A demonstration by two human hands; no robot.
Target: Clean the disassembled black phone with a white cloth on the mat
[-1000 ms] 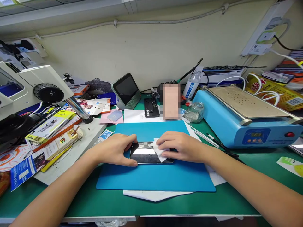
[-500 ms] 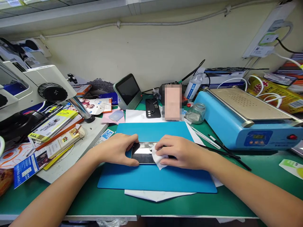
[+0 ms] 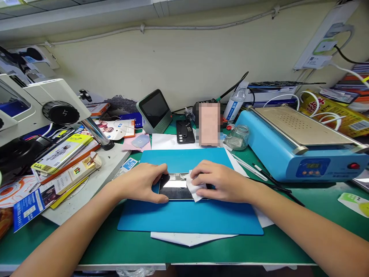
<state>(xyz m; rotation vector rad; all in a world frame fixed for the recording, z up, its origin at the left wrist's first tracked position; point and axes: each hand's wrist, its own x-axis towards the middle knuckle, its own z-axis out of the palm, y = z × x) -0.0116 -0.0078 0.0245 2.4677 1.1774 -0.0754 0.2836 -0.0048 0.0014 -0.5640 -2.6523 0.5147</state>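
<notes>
A dark, shiny phone (image 3: 176,193) lies flat on the blue mat (image 3: 190,217), its long side running left to right. My left hand (image 3: 145,182) grips its left end, with the thumb along the near edge and the fingers at the far edge. In my right hand (image 3: 216,182) a white wipe (image 3: 195,189) is bunched under closed fingers and pressed on the phone's surface. The right part of the phone is hidden by that hand and the wipe.
A blue heating plate machine (image 3: 288,150) stands at the right, with tweezers (image 3: 250,168) beside it. A glass jar (image 3: 238,137), a black phone case (image 3: 185,131) and a small display (image 3: 155,111) stand behind the mat. On the left are a microscope stand (image 3: 98,132) and boxes (image 3: 62,154).
My right hand has moved slightly away and to the right over the phone with the wipe. My left hand keeps its grip on the left end. The whole view has shifted a little.
</notes>
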